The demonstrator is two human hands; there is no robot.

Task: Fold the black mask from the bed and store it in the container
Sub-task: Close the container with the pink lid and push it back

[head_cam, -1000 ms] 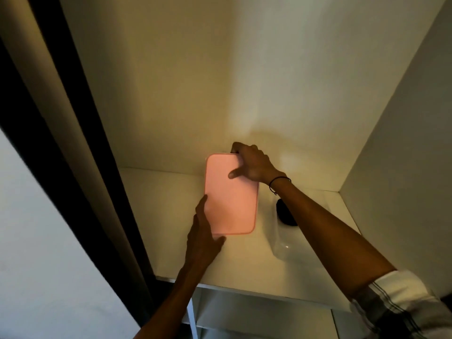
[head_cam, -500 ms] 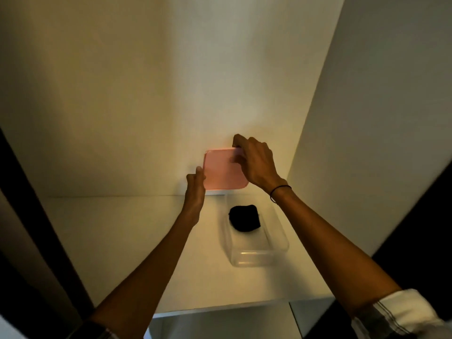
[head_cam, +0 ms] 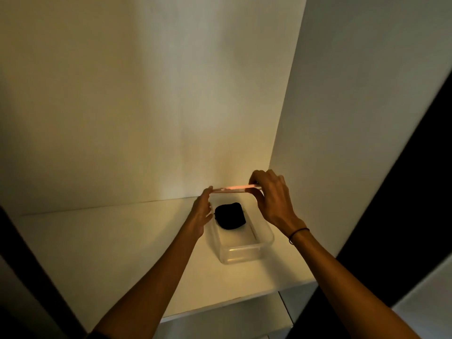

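The folded black mask (head_cam: 230, 216) is already lodged in the clear container (head_cam: 244, 250) on the shelf (head_cam: 97, 241), right of centre. The pink lid (head_cam: 234, 189) is held edge-on above it, pinched by the fingers of the left hand (head_cam: 201, 211) and right hand (head_cam: 271, 199); only closing is judged left.

Domestic storage interior, likely a wardrobe or closet: plain white shelf (head_cam: 110, 245) enclosed by white back and side panels, dim warm lighting, further shelving visible below the shelf's front edge.

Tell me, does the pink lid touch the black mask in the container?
Apart. The head view shows the pink lid held above the black mask, with clear space between.
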